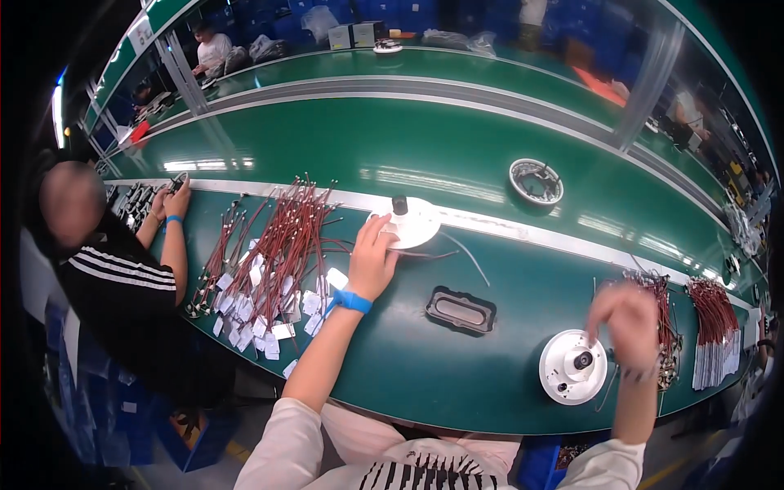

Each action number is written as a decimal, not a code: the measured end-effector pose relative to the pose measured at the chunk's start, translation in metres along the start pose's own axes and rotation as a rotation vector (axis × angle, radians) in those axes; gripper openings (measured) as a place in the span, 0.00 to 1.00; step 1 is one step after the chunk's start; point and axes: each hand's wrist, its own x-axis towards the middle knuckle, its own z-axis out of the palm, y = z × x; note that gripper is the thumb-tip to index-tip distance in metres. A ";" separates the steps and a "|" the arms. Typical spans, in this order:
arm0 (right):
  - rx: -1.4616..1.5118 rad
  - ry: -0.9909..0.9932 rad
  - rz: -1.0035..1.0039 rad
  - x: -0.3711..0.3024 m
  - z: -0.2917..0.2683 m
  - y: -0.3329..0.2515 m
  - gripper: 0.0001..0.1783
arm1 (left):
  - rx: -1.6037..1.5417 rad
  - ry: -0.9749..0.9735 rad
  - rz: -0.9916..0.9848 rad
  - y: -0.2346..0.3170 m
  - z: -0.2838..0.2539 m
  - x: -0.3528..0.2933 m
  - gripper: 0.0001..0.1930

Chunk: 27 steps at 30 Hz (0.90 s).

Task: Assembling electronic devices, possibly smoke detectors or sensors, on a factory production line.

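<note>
My left hand (374, 255), with a blue band at its wrist, grips the left edge of a white round camera housing (419, 227). A black cylinder (399, 205) stands up from that housing, and a thin grey cable (472, 260) trails off its right side. My right hand (627, 322) is smeared by motion, and its fingers cannot be made out clearly. Just left of it and below lies a second white round camera housing (562, 387), with a black lens (582, 360) in its raised middle. Whether the right fingers touch this housing is not clear.
Between my hands lies a dark oblong tray (461, 310). Red-brown cable bundles with white tags (286, 237) spread on the left; more cable bundles (712, 314) lie at the right. A white ring-shaped part (536, 181) sits on the green belt (327, 139). A co-worker (114, 261) works at the left.
</note>
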 end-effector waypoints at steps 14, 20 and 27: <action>-1.184 0.868 -0.191 -0.157 0.077 0.088 0.30 | -0.674 0.369 -0.575 0.036 -0.127 -0.073 0.10; 0.013 1.190 0.371 -0.178 -0.003 0.107 0.39 | -0.788 0.453 -0.685 0.042 -0.147 -0.126 0.10; -1.344 1.001 -0.117 -0.135 0.030 0.043 0.37 | -0.800 0.562 -0.646 0.056 -0.167 -0.146 0.12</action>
